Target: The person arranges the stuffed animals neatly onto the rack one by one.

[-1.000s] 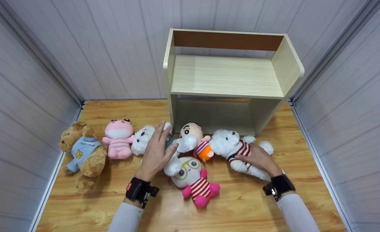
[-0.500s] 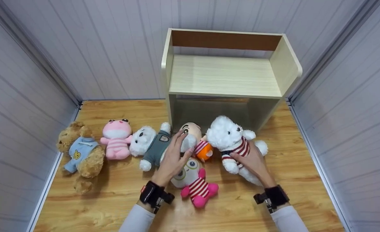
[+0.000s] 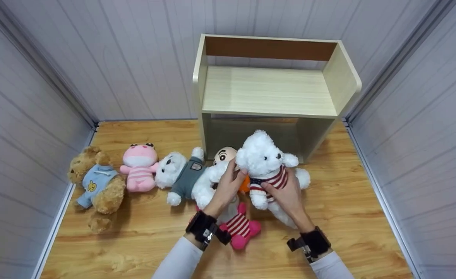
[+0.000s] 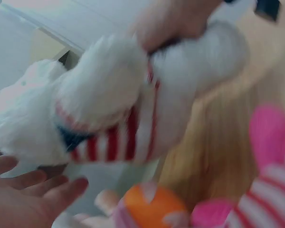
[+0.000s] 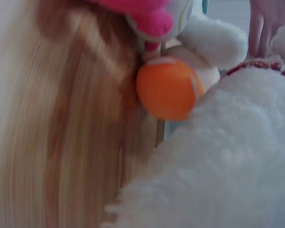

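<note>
My right hand (image 3: pixel 288 195) grips a white plush bear (image 3: pixel 261 155) in a striped red-and-white sweater by its body, holding it tilted in front of the shelf. My left hand (image 3: pixel 225 190) is at the bear's head side; in the left wrist view its fingers (image 4: pixel 35 183) are spread right by the white fur, not curled round it. Behind the left hand lie a boy doll (image 3: pixel 224 155) with orange shorts (image 5: pixel 168 90) and a pink doll (image 3: pixel 239 226) in a striped outfit, both partly hidden. White fur fills much of the right wrist view.
A pale wooden two-tier shelf (image 3: pixel 268 91) stands at the back wall. Along the floor (image 3: pixel 143 248) to the left lie a white bear in a green shirt (image 3: pixel 189 176), a pink frog (image 3: pixel 140 168) and a brown bear (image 3: pixel 106 192). Panelled walls enclose both sides.
My right hand has lifted the striped-sweater bear from the floor and brought it left, more upright. My left hand has moved right from over the green-shirted bear to the held bear's head.
</note>
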Tool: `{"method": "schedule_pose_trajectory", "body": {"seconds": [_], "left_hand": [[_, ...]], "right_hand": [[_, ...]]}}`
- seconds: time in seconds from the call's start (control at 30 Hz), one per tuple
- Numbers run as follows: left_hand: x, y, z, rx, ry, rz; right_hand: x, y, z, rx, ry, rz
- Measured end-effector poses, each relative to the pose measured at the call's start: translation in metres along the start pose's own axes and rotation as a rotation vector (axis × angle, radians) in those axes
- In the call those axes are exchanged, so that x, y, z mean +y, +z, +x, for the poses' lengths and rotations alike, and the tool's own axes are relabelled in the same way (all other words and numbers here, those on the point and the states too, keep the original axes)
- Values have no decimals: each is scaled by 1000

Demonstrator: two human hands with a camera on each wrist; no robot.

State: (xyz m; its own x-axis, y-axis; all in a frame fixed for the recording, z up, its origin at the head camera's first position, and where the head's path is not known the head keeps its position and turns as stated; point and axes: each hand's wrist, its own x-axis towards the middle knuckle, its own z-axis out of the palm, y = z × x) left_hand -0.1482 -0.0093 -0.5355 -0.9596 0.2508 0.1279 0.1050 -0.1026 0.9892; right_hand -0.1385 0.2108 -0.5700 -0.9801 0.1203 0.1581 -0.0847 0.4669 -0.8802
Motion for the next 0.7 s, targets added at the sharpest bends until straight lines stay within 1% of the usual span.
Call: {"method": "schedule_pose_trajectory", "body": {"seconds": [0.17, 0.3, 0.33, 0.4, 0.47, 0.6, 0.7], "left_hand": [[-8, 12, 8, 89, -20, -198], [-11, 17, 12, 168, -15, -247], [-11, 18, 13, 185, -11, -249], [-10, 19, 14, 205, 1, -224], [-9, 18, 15, 214, 8, -210], [-5, 12, 17, 224, 11, -154], [-2, 7, 20, 232, 7, -97]], "right_hand": [[-4, 10, -4, 12, -32, -11], [-5, 14, -6, -5, -22, -28], [-4, 14, -6, -11, -18, -31], [-3, 14, -6, -24, -18, -31], [-3, 13, -6, -48, -24, -14], [-5, 4, -7, -133, 11, 5], [-8, -6, -7, -202, 50, -38]]}}
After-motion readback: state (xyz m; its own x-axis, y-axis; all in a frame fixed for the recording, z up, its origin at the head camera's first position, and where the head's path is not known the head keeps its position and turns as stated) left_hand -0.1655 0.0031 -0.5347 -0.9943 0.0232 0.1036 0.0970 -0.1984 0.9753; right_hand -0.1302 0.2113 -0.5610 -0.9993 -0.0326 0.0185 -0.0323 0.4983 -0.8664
